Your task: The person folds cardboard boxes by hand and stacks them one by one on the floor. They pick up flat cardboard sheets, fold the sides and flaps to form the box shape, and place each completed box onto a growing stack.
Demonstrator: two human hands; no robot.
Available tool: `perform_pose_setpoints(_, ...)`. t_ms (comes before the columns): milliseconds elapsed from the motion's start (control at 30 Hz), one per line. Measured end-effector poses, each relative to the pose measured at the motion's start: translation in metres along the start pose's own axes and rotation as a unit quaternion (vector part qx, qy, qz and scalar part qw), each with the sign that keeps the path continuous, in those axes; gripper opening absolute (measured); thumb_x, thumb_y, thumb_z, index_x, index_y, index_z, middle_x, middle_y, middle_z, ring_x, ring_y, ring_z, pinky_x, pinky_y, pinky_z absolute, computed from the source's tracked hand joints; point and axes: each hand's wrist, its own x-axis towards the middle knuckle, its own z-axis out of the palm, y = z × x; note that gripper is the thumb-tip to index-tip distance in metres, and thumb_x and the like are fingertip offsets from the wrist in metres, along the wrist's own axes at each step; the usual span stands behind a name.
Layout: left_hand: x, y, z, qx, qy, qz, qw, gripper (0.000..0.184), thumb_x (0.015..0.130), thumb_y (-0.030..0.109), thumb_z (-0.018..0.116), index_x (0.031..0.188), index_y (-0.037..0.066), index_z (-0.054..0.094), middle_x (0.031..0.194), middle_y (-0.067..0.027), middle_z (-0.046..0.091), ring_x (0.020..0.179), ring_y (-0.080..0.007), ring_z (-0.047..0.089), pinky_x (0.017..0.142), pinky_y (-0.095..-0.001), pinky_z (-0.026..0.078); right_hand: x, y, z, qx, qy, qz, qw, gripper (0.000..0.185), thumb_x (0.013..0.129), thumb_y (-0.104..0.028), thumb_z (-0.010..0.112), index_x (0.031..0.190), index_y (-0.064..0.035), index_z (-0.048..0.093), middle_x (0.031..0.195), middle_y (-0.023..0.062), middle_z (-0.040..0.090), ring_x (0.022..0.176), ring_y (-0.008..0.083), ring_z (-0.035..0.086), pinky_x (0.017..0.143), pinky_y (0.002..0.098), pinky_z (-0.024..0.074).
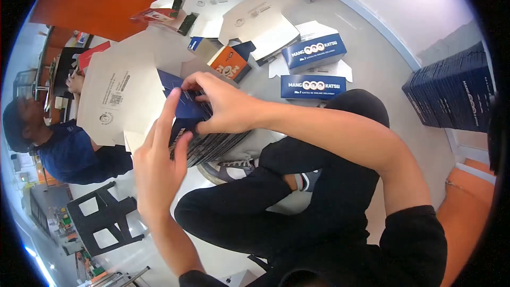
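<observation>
A partly folded cardboard box point(187, 101), blue on its outer face, is between my two hands on top of a stack of dark flat cardboard point(220, 146). My left hand point(159, 162) is at the near left edge of the box, with its fingers stretched along the edge and the thumb against the side. My right hand point(226, 105) has its fingers curled over the blue panel, the thumb pressing the lower edge. Left of the box spreads a large white cardboard sheet point(119, 93) with printed text.
Two blue boxes point(314, 52) stand on the floor to the right, with more opened cartons point(260, 24) behind. A stack of flat blue boxes point(451, 89) is by the wall. At left are another person point(69, 149) and a black stool point(106, 218).
</observation>
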Motion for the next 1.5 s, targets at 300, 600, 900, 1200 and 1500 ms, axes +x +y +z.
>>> perform_pose_setpoints(300, 0.013, 0.006, -0.011, 0.115, -0.101, 0.043, 0.987, 0.024, 0.088, 0.001, 0.066, 0.111, 0.006, 0.066, 0.090, -0.0149, 0.070, 0.075, -0.0362, 0.068, 0.063, -0.0405, 0.052, 0.009, 0.006, -0.008, -0.027, 0.009, 0.054, 0.998, 0.044, 0.078, -0.010, 0.066, 0.121, -0.0049, 0.055, 0.127, 0.0138, 0.051, 0.123, 0.0260, 0.052, 0.099, 0.0370, 0.0457)
perform_pose_setpoints(600, 0.015, 0.015, -0.005, 0.138, -0.148, 0.029, 0.979, 0.022, 0.088, 0.002, 0.064, 0.109, 0.006, 0.065, 0.089, -0.0157, 0.069, 0.075, -0.0379, 0.067, 0.063, -0.0427, 0.052, 0.012, 0.006, -0.044, -0.166, -0.104, -0.088, 0.977, 0.022, 0.082, -0.021, 0.068, 0.098, -0.0049, 0.066, 0.121, 0.0138, 0.057, 0.100, 0.0317, 0.063, 0.090, 0.0406, 0.0510)
perform_pose_setpoints(900, 0.008, 0.012, 0.012, 0.145, -0.232, 0.037, 0.961, 0.024, 0.088, 0.003, 0.063, 0.111, 0.009, 0.065, 0.091, -0.0169, 0.070, 0.079, -0.0375, 0.068, 0.066, -0.0423, 0.053, 0.014, 0.007, -0.052, -0.135, -0.172, -0.072, 0.973, 0.020, 0.076, -0.016, 0.073, 0.090, -0.0028, 0.070, 0.108, 0.0135, 0.057, 0.090, 0.0246, 0.066, 0.084, 0.0351, 0.0544)
perform_pose_setpoints(1200, -0.020, -0.082, -0.020, 0.043, 0.075, -0.212, 0.973, 0.023, 0.097, 0.012, 0.059, 0.113, -0.003, 0.066, 0.094, -0.0146, 0.072, 0.077, -0.0186, 0.070, 0.067, -0.0306, 0.054, 0.007, 0.005, -0.035, -0.208, -0.058, -0.093, 0.972, 0.029, 0.089, -0.030, 0.066, 0.087, -0.0017, 0.071, 0.100, 0.0147, 0.061, 0.088, 0.0311, 0.066, 0.080, 0.0393, 0.0523)
perform_pose_setpoints(1500, -0.031, -0.108, -0.010, 0.122, 0.085, -0.232, 0.961, 0.029, 0.089, 0.001, 0.063, 0.117, -0.005, 0.067, 0.085, -0.0226, 0.072, 0.073, -0.0256, 0.072, 0.067, -0.0340, 0.054, 0.008, -0.021, -0.006, -0.268, 0.038, -0.009, 0.963, 0.034, 0.091, -0.033, 0.059, 0.081, -0.0009, 0.067, 0.088, 0.0190, 0.066, 0.080, 0.0378, 0.064, 0.076, 0.0465, 0.0515)
